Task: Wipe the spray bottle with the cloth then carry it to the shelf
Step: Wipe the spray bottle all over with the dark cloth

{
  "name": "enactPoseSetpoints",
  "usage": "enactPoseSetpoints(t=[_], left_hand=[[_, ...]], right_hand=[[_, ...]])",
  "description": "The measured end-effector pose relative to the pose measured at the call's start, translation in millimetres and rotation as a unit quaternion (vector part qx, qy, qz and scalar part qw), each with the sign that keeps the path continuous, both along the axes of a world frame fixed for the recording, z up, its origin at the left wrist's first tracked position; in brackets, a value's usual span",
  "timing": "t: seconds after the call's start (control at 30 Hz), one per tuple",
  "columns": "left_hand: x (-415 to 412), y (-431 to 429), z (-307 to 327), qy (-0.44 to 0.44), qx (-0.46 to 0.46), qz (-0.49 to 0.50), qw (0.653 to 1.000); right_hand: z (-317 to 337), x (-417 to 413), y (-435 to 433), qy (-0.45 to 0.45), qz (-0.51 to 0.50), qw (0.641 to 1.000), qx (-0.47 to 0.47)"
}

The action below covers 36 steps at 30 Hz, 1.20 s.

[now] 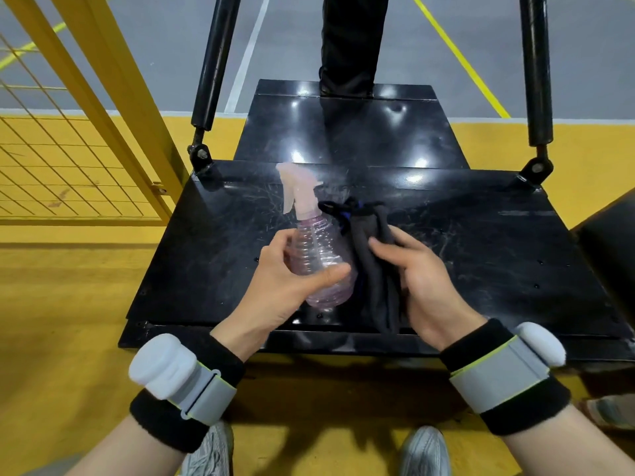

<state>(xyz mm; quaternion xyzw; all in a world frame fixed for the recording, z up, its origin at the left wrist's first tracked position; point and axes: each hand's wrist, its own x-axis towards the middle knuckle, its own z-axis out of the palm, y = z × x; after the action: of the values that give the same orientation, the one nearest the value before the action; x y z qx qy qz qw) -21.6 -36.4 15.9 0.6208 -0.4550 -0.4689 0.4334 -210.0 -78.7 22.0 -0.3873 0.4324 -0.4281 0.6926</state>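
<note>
A clear pinkish spray bottle [318, 249] with a pale pink trigger head is held upright above the black platform [481, 255]. My left hand [285, 286] grips its ribbed body, thumb across the front. A dark grey cloth [369, 266] hangs along the bottle's right side, touching it. My right hand [422, 280] holds the cloth, with fingers curled round its folds. The bottle's base is partly hidden by my left hand.
Two black struts [213, 80] rise from the platform's far corners. A yellow mesh fence [68, 159] stands at the left. A person in dark trousers [350, 46] stands on the upper black step [395, 132]. Yellow floor surrounds the platform; my shoes show below.
</note>
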Motion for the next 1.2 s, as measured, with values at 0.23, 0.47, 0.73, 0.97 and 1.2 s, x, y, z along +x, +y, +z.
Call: enactPoseSetpoints(t=[0.23, 0.47, 0.73, 0.97, 1.2], left_hand=[[2.3, 4.1, -2.5, 0.071, 0.050, -0.113, 0.990], [-0.1, 2.8, 0.1, 0.090, 0.041, -0.057, 0.993], [6.0, -0.7, -8.5, 0.032, 0.010, -0.043, 0.998], [16.1, -6.7, -6.3, -0.121, -0.023, -0.070, 0.990], [21.6, -5.4, -30.8, -0.272, -0.078, -0.036, 0.958]], right_hand=[[-7.6, 3.0, 2.8, 0.077, -0.011, 0.993, -0.086], [-4.8, 5.5, 6.2, 0.089, -0.018, 0.984, -0.154], [-8.3, 10.8, 14.8, 0.304, 0.002, 0.876, -0.373], [-7.0, -7.8, -4.7, 0.247, -0.026, 0.958, -0.142], [-1.8, -12.4, -7.4, 0.222, -0.029, 0.969, -0.109]])
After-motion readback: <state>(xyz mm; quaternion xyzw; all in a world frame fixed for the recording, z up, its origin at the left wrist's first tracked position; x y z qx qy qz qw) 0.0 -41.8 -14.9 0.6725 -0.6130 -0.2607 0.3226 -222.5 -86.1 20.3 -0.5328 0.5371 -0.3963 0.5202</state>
